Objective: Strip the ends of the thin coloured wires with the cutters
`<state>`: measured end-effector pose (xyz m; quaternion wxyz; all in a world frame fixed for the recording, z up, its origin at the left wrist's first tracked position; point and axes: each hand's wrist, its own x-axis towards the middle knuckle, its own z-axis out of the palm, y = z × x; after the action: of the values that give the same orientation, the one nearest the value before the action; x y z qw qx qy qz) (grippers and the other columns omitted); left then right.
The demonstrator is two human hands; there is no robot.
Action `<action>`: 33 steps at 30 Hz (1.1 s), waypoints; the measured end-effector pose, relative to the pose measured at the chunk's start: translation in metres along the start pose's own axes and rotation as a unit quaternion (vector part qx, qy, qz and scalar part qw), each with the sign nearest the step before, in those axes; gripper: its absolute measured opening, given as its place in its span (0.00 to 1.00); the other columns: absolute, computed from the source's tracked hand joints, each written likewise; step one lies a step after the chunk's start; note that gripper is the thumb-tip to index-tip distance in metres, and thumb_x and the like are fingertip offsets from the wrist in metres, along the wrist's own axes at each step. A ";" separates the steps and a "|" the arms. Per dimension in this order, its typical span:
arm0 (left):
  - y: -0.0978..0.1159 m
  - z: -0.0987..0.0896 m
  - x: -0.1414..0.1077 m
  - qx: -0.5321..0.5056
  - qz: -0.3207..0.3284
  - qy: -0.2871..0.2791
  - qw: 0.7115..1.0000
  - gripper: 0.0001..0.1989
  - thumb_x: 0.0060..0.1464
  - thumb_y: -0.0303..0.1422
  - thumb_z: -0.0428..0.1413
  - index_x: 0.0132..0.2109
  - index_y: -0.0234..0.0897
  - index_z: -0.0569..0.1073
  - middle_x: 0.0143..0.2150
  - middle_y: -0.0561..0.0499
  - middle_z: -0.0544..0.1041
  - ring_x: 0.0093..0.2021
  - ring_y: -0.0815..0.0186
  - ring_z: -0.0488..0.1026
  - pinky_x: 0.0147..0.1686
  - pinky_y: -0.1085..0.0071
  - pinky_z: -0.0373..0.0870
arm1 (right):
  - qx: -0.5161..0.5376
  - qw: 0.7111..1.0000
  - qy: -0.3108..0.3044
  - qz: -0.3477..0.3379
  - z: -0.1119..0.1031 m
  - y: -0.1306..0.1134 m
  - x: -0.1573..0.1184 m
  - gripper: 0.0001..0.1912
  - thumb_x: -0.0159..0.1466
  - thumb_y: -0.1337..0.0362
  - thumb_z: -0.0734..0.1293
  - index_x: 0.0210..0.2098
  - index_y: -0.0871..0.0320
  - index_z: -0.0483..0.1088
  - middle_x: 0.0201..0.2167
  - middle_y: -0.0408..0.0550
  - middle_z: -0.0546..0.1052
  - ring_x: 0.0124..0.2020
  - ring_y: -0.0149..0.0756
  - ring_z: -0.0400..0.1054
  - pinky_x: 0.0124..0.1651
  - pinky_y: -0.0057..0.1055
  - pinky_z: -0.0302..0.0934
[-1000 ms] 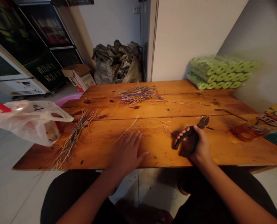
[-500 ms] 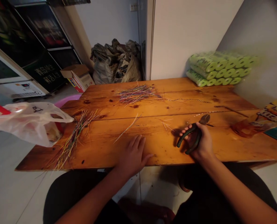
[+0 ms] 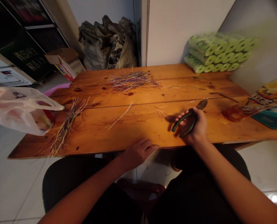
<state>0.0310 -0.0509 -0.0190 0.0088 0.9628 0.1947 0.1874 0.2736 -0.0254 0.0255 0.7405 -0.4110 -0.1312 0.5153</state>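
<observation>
Hands down and busy, folks, we've got our right hand (image 3: 194,127) wrapped firmly around green-handled diagonal cutters (image 3: 184,122), our left hand (image 3: 138,153) loosely curled and empty at the front edge of the wooden table (image 3: 138,135), coloured wire strands (image 3: 122,115) lying just ahead.

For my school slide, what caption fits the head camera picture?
A right hand grips green-handled pliers at a wooden table scattered with thin coloured wires.

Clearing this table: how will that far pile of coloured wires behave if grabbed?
These thin coloured wires probably feel light and springy, as loose ends stick out straight. Criss-crossed, they may lift as a clump, shedding stray strands.
</observation>
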 end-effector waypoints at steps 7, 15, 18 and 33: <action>-0.005 -0.016 0.013 -0.232 -0.172 0.076 0.954 0.12 0.60 0.33 0.48 0.41 0.39 0.76 0.32 0.50 0.73 0.34 0.69 0.69 0.34 0.72 0.68 | -0.013 1.000 -0.010 0.014 -0.002 -0.002 -0.002 0.12 0.59 0.59 0.62 0.23 0.59 0.66 0.18 0.43 0.70 0.21 0.31 0.68 0.25 0.28 0.69; -0.025 -0.044 0.026 -0.279 -0.374 0.171 0.868 0.09 0.55 0.36 0.53 0.36 0.39 0.76 0.34 0.52 0.78 0.34 0.68 0.71 0.34 0.72 0.66 | -0.333 0.899 -0.210 0.192 0.015 0.022 -0.051 0.27 0.54 0.39 0.63 0.22 0.59 0.68 0.18 0.47 0.72 0.18 0.34 0.68 0.21 0.30 0.65; -0.027 -0.052 0.024 -0.225 -0.375 0.158 0.886 0.10 0.56 0.38 0.53 0.35 0.40 0.77 0.30 0.53 0.76 0.30 0.70 0.68 0.30 0.73 0.63 | -0.456 0.833 -0.289 0.123 0.017 0.029 -0.065 0.29 0.56 0.38 0.60 0.23 0.60 0.68 0.19 0.48 0.72 0.20 0.33 0.68 0.23 0.29 0.63; -0.022 -0.068 0.020 -0.142 -0.318 0.132 0.928 0.08 0.56 0.34 0.53 0.35 0.39 0.76 0.27 0.54 0.72 0.28 0.71 0.67 0.29 0.73 0.63 | -0.550 0.772 -0.299 0.114 0.012 0.029 -0.068 0.27 0.61 0.41 0.57 0.26 0.59 0.65 0.21 0.48 0.71 0.22 0.34 0.67 0.26 0.31 0.60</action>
<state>0.0156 -0.0266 0.0491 0.1786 0.8055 0.4618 0.3255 0.2174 -0.0746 0.0267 0.2476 -0.5851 -0.5589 0.5328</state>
